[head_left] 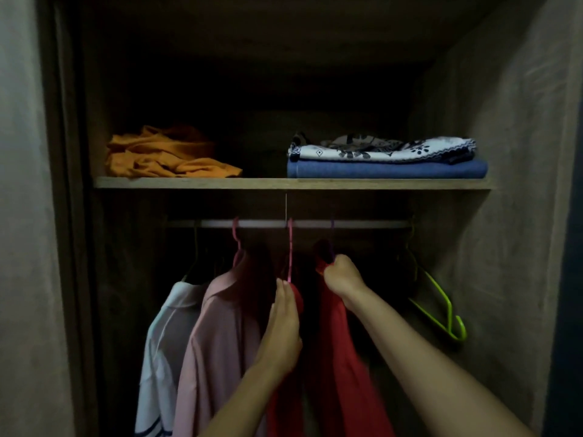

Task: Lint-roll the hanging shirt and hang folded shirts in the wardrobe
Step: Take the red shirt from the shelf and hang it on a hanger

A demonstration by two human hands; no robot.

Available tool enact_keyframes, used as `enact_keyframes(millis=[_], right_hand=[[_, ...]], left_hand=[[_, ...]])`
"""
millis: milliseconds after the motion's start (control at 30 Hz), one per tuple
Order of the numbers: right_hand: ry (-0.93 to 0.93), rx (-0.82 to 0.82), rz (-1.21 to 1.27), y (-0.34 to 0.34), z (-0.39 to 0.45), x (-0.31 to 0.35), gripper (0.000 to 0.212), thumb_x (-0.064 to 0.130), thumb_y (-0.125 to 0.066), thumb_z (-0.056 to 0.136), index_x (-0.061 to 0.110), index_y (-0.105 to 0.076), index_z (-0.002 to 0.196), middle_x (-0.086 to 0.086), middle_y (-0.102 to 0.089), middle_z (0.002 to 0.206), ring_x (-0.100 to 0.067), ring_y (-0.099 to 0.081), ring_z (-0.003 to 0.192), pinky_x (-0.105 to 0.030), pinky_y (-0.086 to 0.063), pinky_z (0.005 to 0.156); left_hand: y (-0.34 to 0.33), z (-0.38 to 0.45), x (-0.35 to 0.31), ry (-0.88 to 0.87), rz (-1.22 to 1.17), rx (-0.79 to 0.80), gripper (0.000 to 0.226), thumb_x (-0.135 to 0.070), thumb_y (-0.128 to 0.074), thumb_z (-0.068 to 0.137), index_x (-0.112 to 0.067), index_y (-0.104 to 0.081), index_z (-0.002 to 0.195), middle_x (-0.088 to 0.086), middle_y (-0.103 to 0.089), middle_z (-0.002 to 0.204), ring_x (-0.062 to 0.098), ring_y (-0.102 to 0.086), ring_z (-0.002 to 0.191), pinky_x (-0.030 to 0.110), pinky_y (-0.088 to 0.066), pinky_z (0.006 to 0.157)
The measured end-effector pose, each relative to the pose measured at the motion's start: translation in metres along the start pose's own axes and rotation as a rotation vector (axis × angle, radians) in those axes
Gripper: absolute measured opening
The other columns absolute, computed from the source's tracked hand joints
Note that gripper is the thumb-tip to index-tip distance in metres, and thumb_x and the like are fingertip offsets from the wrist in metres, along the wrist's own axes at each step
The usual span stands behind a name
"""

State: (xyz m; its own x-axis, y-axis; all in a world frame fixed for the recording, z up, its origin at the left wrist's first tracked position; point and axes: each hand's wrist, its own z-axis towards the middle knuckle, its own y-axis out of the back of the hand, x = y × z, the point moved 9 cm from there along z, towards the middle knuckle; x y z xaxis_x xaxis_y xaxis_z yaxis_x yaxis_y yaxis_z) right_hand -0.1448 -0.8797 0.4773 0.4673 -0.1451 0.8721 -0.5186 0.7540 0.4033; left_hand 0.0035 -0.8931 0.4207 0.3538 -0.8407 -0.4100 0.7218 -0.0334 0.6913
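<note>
Nearest the lens: left hand [284, 323], fingers straight and pressed together, flat against the left shoulder of red shirt [340, 357]; right hand [342, 279] at its 1 o'clock, curled round the collar just under purple hanger [332, 244]. Hung lengthwise below rail [299, 223], right hand nearer the hook. Flanked at 9 o'clock by pink shirt [220, 342], white shirt [164, 342]; green hangers [441, 310] at 3 o'clock; folded shirts [385, 159], orange garment [164, 156] on shelf [268, 183] at 12.

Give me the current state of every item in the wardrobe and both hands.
Red shirt: hanging, held by both hands.
Left hand: fingers straight against red fabric.
Right hand: grips collar by hanger.
Pink shirt: hanging.
White shirt: hanging.
Green hangers: empty.
Orange shirt: crumpled on shelf.
Patterned shirt: folded atop blue shirt.
</note>
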Motion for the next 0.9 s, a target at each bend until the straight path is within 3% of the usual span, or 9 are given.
enact_keyframes(millis=[200, 400, 500, 600, 700, 800, 833, 900], right_hand=[[-0.027, 0.072, -0.122, -0.008, 0.026, 0.004, 0.037, 0.015, -0.042, 0.097, 0.002, -0.056, 0.128, -0.019, -0.059, 0.128, -0.033, -0.057, 0.117, -0.03, -0.047, 0.088], [-0.007, 0.075, -0.247, -0.011, 0.013, -0.005, 0.031, 0.006, -0.043, 0.093, -0.001, -0.059, 0.119, -0.021, -0.061, 0.122, -0.034, -0.06, 0.112, -0.03, -0.048, 0.085], [0.107, -0.018, -0.368, -0.004, -0.018, 0.003, 0.054, -0.001, -0.052, 0.088, 0.0, -0.037, 0.14, -0.02, -0.052, 0.132, -0.034, -0.057, 0.117, -0.034, -0.05, 0.093], [0.282, -0.023, -0.458, -0.008, -0.061, 0.001, 0.085, 0.0, -0.057, 0.088, 0.008, -0.004, 0.153, -0.018, -0.019, 0.157, -0.031, -0.051, 0.127, -0.033, -0.047, 0.098], [0.347, 0.002, -0.522, -0.012, -0.091, -0.015, 0.083, 0.001, -0.05, 0.093, 0.011, 0.008, 0.153, -0.018, -0.004, 0.161, -0.027, -0.059, 0.119, -0.027, -0.052, 0.088], [0.361, 0.008, -0.557, -0.009, -0.103, -0.022, 0.081, 0.003, -0.046, 0.095, 0.014, 0.01, 0.153, -0.019, 0.002, 0.16, -0.026, -0.064, 0.108, -0.025, -0.056, 0.078], [0.346, 0.024, -0.57, -0.008, -0.106, -0.022, 0.081, 0.007, -0.047, 0.096, 0.015, 0.011, 0.152, -0.019, 0.006, 0.16, -0.03, -0.058, 0.119, -0.027, -0.053, 0.085], [0.291, 0.07, -0.565, -0.004, -0.112, -0.015, 0.082, 0.024, -0.049, 0.098, 0.016, 0.012, 0.152, -0.015, 0.016, 0.16, -0.034, -0.025, 0.144, -0.036, -0.037, 0.109]], left_hand=[[0.0, -0.002, 0.012, -0.023, 0.114, -0.017, 0.102, 0.014, -0.049, 0.077, -0.011, 0.034, 0.131, 0.008, 0.039, 0.144, 0.014, 0.027, 0.138, 0.021, 0.014, 0.112], [-0.001, -0.001, 0.014, -0.02, 0.067, -0.008, 0.099, 0.02, -0.041, 0.073, -0.011, 0.03, 0.134, 0.005, 0.034, 0.147, 0.014, 0.023, 0.141, 0.023, 0.011, 0.116], [-0.002, -0.001, 0.013, -0.014, 0.092, 0.014, 0.098, 0.019, -0.041, 0.074, -0.005, 0.025, 0.141, 0.009, 0.031, 0.151, 0.013, 0.023, 0.14, 0.026, 0.009, 0.117], [-0.003, -0.003, 0.012, -0.028, 0.111, 0.016, 0.098, 0.017, -0.044, 0.075, -0.009, 0.029, 0.136, 0.013, 0.028, 0.153, 0.015, 0.024, 0.141, 0.031, 0.005, 0.12], [-0.003, -0.005, 0.013, -0.013, 0.124, 0.038, 0.1, 0.017, -0.045, 0.074, -0.009, 0.03, 0.135, 0.015, 0.029, 0.153, 0.018, 0.023, 0.142, 0.028, 0.005, 0.119], [-0.001, -0.008, 0.012, 0.006, 0.123, 0.07, 0.1, 0.017, -0.046, 0.074, -0.004, 0.026, 0.141, 0.015, 0.031, 0.152, 0.022, 0.02, 0.145, 0.034, 0.0, 0.121], [0.002, -0.009, 0.009, -0.006, 0.115, 0.079, 0.098, 0.016, -0.045, 0.076, -0.005, 0.026, 0.141, 0.013, 0.031, 0.151, 0.02, 0.02, 0.144, 0.037, -0.003, 0.121], [0.026, -0.011, -0.002, -0.072, 0.089, 0.001, 0.086, 0.006, -0.044, 0.087, -0.011, 0.02, 0.142, 0.005, 0.027, 0.153, 0.014, 0.019, 0.144, 0.037, -0.006, 0.121]])
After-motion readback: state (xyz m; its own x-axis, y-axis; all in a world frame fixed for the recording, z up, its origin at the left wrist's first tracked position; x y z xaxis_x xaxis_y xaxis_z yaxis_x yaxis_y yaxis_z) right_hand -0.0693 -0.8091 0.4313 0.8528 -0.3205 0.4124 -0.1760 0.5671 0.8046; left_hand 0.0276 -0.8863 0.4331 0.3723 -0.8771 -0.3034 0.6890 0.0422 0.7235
